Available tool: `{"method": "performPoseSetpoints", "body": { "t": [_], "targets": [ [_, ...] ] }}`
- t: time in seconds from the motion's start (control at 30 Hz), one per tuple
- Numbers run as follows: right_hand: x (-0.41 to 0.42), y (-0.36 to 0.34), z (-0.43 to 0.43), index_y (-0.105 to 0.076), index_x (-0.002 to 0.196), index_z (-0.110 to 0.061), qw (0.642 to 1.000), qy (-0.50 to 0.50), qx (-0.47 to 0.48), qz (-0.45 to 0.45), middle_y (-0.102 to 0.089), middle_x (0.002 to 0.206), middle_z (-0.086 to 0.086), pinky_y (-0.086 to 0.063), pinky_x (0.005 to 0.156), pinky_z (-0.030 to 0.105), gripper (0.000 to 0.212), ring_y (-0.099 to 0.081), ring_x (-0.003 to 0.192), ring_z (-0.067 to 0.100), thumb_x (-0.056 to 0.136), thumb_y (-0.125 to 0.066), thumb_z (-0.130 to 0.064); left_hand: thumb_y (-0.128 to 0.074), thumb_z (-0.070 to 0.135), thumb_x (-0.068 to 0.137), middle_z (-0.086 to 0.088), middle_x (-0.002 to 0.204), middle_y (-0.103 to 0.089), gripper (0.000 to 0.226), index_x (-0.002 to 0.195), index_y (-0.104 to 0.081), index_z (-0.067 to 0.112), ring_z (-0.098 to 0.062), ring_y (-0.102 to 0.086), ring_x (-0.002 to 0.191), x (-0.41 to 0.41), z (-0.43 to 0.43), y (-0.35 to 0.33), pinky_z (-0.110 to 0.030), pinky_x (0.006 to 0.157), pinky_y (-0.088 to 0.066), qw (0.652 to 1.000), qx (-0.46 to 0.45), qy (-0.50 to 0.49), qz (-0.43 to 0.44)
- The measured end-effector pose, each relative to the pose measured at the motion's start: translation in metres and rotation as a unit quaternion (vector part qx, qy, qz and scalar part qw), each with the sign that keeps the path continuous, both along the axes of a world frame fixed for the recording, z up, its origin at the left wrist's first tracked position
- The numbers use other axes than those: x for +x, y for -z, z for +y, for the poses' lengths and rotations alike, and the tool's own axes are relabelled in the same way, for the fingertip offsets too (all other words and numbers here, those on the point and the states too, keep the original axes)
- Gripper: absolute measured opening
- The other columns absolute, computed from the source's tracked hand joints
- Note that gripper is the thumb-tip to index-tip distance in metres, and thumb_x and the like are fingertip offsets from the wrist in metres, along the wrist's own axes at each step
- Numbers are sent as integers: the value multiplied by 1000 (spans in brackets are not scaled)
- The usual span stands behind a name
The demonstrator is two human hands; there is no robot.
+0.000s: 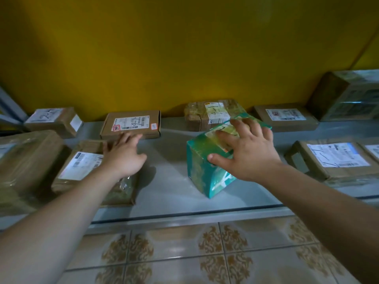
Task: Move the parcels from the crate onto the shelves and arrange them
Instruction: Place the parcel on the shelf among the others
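Right hand on the green box, left hand loose beside it.
Head view: the right hand (246,152) grips the green box (203,171), fingers spread over its top, thumb on its near side; it sits askew on the grey shelf (170,181). The left hand (123,156) is relaxed, fingertips at a flat brown parcel (131,124).

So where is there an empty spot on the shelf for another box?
The biggest bare patch of shelf lies in the middle, between the white-labelled parcel at front left and the teal box. A smaller gap sits between the teal box and the brown parcel at front right. The left end is crowded, and parcels line the back.
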State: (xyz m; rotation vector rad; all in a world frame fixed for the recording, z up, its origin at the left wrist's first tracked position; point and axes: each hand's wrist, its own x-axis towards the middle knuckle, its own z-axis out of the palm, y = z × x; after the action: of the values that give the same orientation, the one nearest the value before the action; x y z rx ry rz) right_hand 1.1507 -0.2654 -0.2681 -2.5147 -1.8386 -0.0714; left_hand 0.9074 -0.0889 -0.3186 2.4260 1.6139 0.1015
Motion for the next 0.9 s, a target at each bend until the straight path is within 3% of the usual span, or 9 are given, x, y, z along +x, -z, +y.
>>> {"method": "performPoseSetpoints", "body": {
  "t": [0.07,0.13,0.2,0.3,0.4,0.47,0.6,0.9],
  "targets": [
    [5,4,8,-22,150,-47,998,-51,-20,29,-7,165,-1,1,118,51,91,3,149,27,71,-4,-88,-52,27,91,4,159,-15,63,149,-28,28,-23,-17,145,3,2,-1,-51,118,-8,1000,-1,-4,-21],
    [2,13,18,-16,153,-44,997,-40,-32,55,-9,165,0,1,119,48,85,-1,150,28,78,-7,-85,-54,28,91,5,160,-12,63,148,-28,28,-25,-21,144,1,7,-9,-47,117,-18,999,-21,-1,-44],
    [-8,23,24,-13,153,-42,998,10,-21,53,-11,164,4,-2,119,50,89,-5,150,32,75,-2,-84,-58,43,90,9,162,-4,69,150,-24,32,-24,-20,145,-11,15,-16,-44,115,-23,997,-48,20,-51],
    [-23,32,27,-10,154,-40,997,60,-15,40,-12,164,8,-5,118,53,97,-7,149,38,70,7,-84,-48,61,89,14,161,3,72,151,-15,42,-15,4,148,-31,17,-12,-59,116,-6,993,-37,89,63],
    [-21,25,33,-18,151,-39,998,62,-17,-1,-27,157,12,-20,111,58,99,-22,142,42,69,7,-87,-39,46,97,13,162,5,58,150,-16,44,-14,11,148,-25,9,-1,-63,113,7,995,-22,73,70],
    [-13,19,38,-26,147,-38,999,42,-18,-18,-34,151,13,-26,107,57,99,-29,139,39,68,4,-89,-33,38,99,12,162,1,54,151,-19,41,-16,9,148,-10,4,0,-65,112,7,996,-19,55,64],
    [-4,21,40,-18,151,-37,999,26,-33,25,-14,163,5,-10,117,55,101,-7,150,30,68,1,-90,-31,34,99,10,162,0,54,152,-20,35,-20,8,148,16,-5,2,-67,110,7,998,-26,40,49],
    [-11,23,25,-8,153,-41,998,60,-29,5,-18,162,10,-16,115,58,101,-14,147,37,66,3,-91,-28,37,98,11,162,3,53,151,-20,37,-20,9,148,38,-17,4,-66,109,8,994,-15,87,59]
  ]
}}
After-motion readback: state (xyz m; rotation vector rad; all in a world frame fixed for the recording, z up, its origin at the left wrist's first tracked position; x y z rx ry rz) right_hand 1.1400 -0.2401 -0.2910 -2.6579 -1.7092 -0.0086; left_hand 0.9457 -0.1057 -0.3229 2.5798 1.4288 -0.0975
